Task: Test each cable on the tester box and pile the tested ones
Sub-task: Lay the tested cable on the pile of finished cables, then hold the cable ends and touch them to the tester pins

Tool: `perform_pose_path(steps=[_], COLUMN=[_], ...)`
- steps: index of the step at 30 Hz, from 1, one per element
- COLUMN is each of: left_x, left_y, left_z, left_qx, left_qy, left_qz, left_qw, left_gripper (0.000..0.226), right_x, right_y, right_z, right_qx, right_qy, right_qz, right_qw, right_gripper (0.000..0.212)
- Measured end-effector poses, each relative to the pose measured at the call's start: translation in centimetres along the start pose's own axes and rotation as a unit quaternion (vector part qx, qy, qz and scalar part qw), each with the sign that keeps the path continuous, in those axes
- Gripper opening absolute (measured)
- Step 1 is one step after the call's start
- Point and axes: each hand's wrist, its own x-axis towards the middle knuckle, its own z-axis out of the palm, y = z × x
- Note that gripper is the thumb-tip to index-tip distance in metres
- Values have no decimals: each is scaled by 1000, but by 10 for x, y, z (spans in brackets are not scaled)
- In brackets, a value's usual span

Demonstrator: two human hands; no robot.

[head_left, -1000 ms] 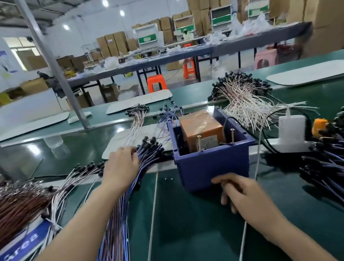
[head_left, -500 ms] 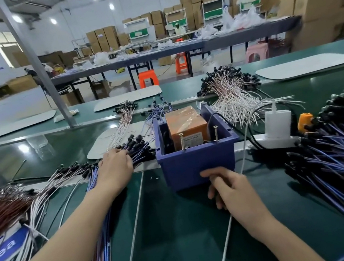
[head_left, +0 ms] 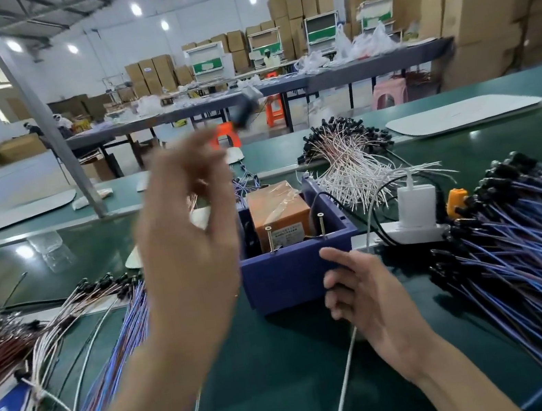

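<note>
One tester: square blue plastic tester box [head_left: 289, 274] on smooth green worktop [head_left: 276, 385].
Hands: left hand [head_left: 190, 226] raised, blurred, grip unclear; right hand [head_left: 360, 287] loosely curled, empty, touching box front.
Cables: thin purple black-capped cables [head_left: 532, 260] heaped at right.

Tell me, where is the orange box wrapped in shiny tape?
In the head view the orange tape-wrapped box sits inside the open blue plastic bin mid-table, behind two upright screws, left of the white charger plug.

Bright ceiling lamps, left hand [head_left: 185, 242] motion-blurred
</note>
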Motion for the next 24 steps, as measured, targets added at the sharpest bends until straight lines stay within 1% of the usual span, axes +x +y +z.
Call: perform_pose_path(steps=[2,5,7,9,10,12,15,16,18,20,22,23,24], left_x=[-41,-91,-113,-125,-128,-131,-135,-137,-135,-128,-115,-108,-99], left_y=[15,21,21,20,21,20,15,10,-7,-28,-46,-51,-53], left_z=[22,51,66,76,78,76,59,52,31,2,-28,-41,-50], left_qx=[-5,-9,-7,10,30,78,157,187,238,295,351,375,395], left_qy=[-58,-159,-216,-254,-273,-305,-379,-384,-363,-327,-300,-281,-257], left_qz=[-3,-60,-102,-129,-121,-69,1,24,63,104,135,130,120], left_qw=[998,985,971,958,954,946,912,904,898,892,877,874,874], left_gripper=[15,13,13,16,21,32,35,34,33,31,29,34,44], right_x=[-1,-6,-10,-12,-12,-9,-6,-5,-5,-4,-3,-2,-2], right_y=[-10,-23,-31,-36,-36,-34,-33,-34,-37,-39,-36,-33,-30], right_z=[1,0,-5,-11,-14,-18,-26,-30,-38,-43,-44,-43,-40], right_qx=[75,139,149,125,104,74,77,91,130,161,175,179,179], right_qy=[-23,-50,-75,-88,-84,-59,4,26,58,75,76,68,57], right_qz=[-4,-15,-22,-40,-48,-61,-70,-73,-79,-74,-48,-28,-6], right_qw=[997,989,986,987,990,994,995,993,987,981,980,981,982], right_gripper=[50,64,65,55,46,32,30,31,28,25,23,22,20])
